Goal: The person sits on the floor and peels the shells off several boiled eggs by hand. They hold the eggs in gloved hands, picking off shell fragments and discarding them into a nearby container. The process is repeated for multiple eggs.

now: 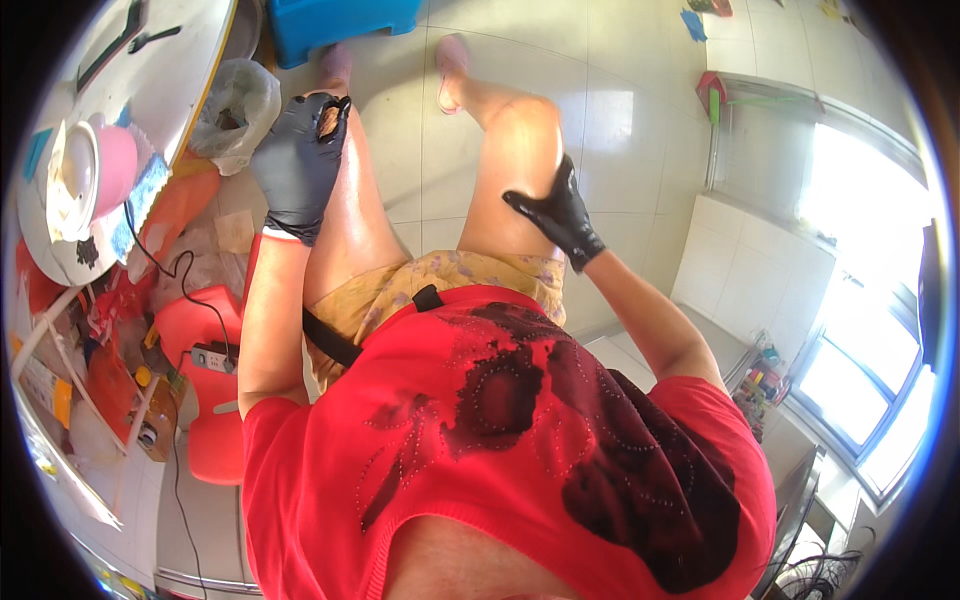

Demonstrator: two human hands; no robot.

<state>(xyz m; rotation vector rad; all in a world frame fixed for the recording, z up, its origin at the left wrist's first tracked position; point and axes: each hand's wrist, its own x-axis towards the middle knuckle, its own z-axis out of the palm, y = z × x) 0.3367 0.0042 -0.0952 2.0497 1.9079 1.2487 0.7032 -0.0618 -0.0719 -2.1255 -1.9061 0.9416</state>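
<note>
Both of my hands wear black gloves. My left hand (pixel 296 169) is closed over my left leg, near the knee, with a small brown wrinkled piece (pixel 328 122) showing between thumb and fingers. Most of that piece is hidden by the glove, so its kind is unclear. On my right thigh (pixel 510 176), just above the knee, rests my right hand (pixel 561 214), thumb spread away from the fingers. Some of its fingers are hidden behind the leg. The right glove shines as if wet, and so does the skin of both legs.
Left of me stands a white table (pixel 172 67) with a pink pot (pixel 114 169). A bin with a clear plastic liner (pixel 238 105) is below its edge. A power strip (pixel 214 358) lies on a red plastic chair (pixel 214 427). Ahead is a blue plastic stool (pixel 337 22).
</note>
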